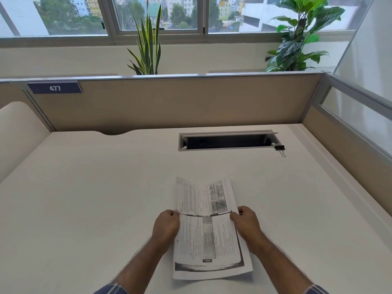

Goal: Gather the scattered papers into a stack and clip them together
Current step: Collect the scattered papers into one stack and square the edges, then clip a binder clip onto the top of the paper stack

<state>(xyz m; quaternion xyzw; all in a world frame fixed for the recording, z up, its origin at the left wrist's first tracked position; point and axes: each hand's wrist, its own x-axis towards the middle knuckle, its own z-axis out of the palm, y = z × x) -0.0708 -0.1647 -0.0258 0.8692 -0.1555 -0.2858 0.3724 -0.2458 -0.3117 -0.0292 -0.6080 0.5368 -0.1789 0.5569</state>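
The papers (209,228) are held as a loose stack above the near middle of the counter (84,198), printed sides up, the sheets not squared: an upper sheet juts away toward the far side and a lower one fans out at the near right corner. The left hand (166,224) has its fingers closed on the stack's left edge, and the right hand (246,221) has its fingers closed on the right edge, both about halfway along the sheets. Checked sleeve cuffs show at the bottom edge of the view.

A black binder clip (280,149) lies well apart from the papers, toward the far right, just beside the right end of an open cable hatch (228,141) sunk into the counter. The counter is a pale, plain surface with a curved notch in its far edge. A tan partition (180,102) runs along the back and right side, with a dark label (54,88) reading 477 at its upper left. Beyond it stand a snake plant (147,47) and a broad-leaved plant (301,35) in front of windows (159,15) showing buildings and trees.
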